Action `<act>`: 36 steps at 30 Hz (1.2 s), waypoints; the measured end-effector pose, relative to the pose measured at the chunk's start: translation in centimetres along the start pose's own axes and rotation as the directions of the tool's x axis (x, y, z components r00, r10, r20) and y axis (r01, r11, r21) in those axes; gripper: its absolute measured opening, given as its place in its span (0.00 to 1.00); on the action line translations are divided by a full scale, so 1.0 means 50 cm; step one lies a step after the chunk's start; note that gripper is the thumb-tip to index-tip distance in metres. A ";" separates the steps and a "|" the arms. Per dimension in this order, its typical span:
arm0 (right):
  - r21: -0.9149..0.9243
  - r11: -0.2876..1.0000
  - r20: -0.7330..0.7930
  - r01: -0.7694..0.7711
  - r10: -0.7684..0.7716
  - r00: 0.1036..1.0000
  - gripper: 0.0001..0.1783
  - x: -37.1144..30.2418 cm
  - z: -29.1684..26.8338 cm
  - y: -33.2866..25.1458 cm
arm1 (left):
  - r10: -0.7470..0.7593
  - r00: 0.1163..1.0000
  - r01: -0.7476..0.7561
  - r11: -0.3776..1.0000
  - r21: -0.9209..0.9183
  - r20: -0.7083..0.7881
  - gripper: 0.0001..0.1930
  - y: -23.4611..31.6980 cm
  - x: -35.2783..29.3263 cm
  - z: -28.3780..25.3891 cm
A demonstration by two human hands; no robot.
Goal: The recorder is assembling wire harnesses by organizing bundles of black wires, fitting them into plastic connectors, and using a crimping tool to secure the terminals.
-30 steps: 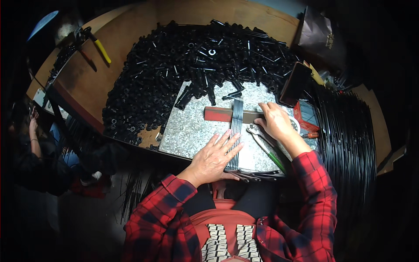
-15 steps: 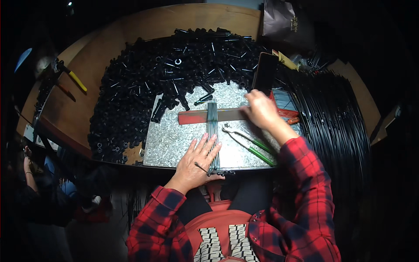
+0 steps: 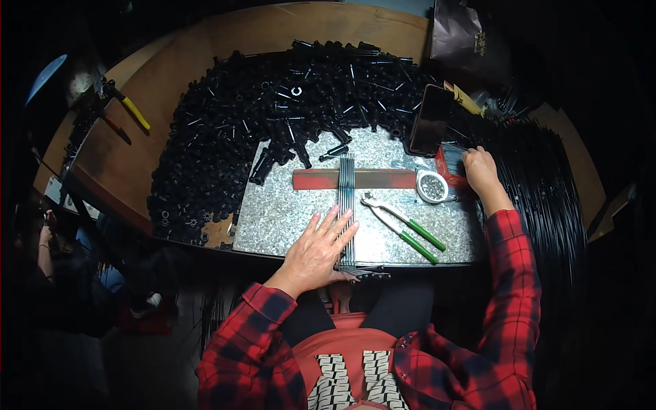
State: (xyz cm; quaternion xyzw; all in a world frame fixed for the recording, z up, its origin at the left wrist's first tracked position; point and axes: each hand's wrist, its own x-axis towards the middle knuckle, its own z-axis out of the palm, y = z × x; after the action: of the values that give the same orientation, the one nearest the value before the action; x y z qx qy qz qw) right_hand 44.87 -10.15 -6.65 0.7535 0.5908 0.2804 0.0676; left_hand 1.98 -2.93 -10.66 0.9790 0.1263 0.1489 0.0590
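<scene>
black, slim rods (image 3: 347,194) lie side by side in a flat bundle on a speckled grey board (image 3: 277,215), passing over a red and dark bar (image 3: 311,180) and running down to the front edge, where their ends fan out. we see the left hand (image 3: 314,249) laid palm down at the bundle's lower part, fingers spread, fingertips resting on or against the rods. the right hand (image 3: 480,169) is well apart, beside a red box (image 3: 448,169), its fingers curled together; we cannot tell whether they pinch anything. we judge each rod light and fairly stiff, springy rather than fragile, and perhaps slippery, so the loose bundle could roll or splay; a flat hold across its middle, just below the bar, would probably steady it best. to its right lie pliers (image 3: 403,234) with 2 green handles, and beyond them a white dish (image 3: 419,189) of small silvery bits. we also find a heap of black parts (image 3: 266,116) behind, and a sheaf of long dark rods (image 3: 543,188) at far right.
</scene>
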 end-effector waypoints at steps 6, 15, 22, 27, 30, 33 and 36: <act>0.051 0.997 -0.044 0.054 -0.052 0.998 0.08 -0.010 -0.007 0.006 | -0.018 1.000 0.018 1.000 -0.025 -0.007 0.48 0.006 0.003 0.000; 0.052 0.994 -0.066 0.096 -0.092 0.994 0.04 -0.013 -0.010 0.015 | -0.044 0.999 0.044 0.997 -0.058 0.003 0.51 0.008 0.001 0.002; 0.206 0.978 -0.152 0.018 0.013 0.988 0.05 -0.005 -0.025 -0.003 | -0.056 0.998 0.057 0.997 -0.051 0.033 0.53 0.009 0.001 -0.005; 0.546 0.822 -0.276 0.164 -0.009 0.961 0.14 0.048 -0.089 -0.137 | -0.044 0.997 0.044 0.999 -0.003 0.058 0.51 0.011 0.006 -0.007; 0.566 0.765 -0.345 0.306 -0.116 0.931 0.18 0.070 -0.101 -0.240 | -0.039 0.998 0.039 0.999 0.010 0.051 0.47 0.006 0.006 0.005; 0.587 0.753 -0.277 0.297 -0.158 0.948 0.11 0.089 -0.091 -0.292 | -0.001 1.000 0.001 1.000 0.006 -0.004 0.45 0.006 0.012 0.011; 0.575 0.767 -0.253 0.286 -0.165 0.953 0.12 0.097 -0.081 -0.319 | 0.002 1.000 -0.002 1.000 0.004 0.019 0.46 0.009 0.011 0.006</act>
State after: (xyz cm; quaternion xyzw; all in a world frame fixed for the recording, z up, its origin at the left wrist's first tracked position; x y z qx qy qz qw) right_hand 29.92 -1.91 -8.53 0.6287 0.7393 0.1364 -0.1992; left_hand 2.69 -3.24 -10.73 0.9806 0.1252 0.1394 0.0579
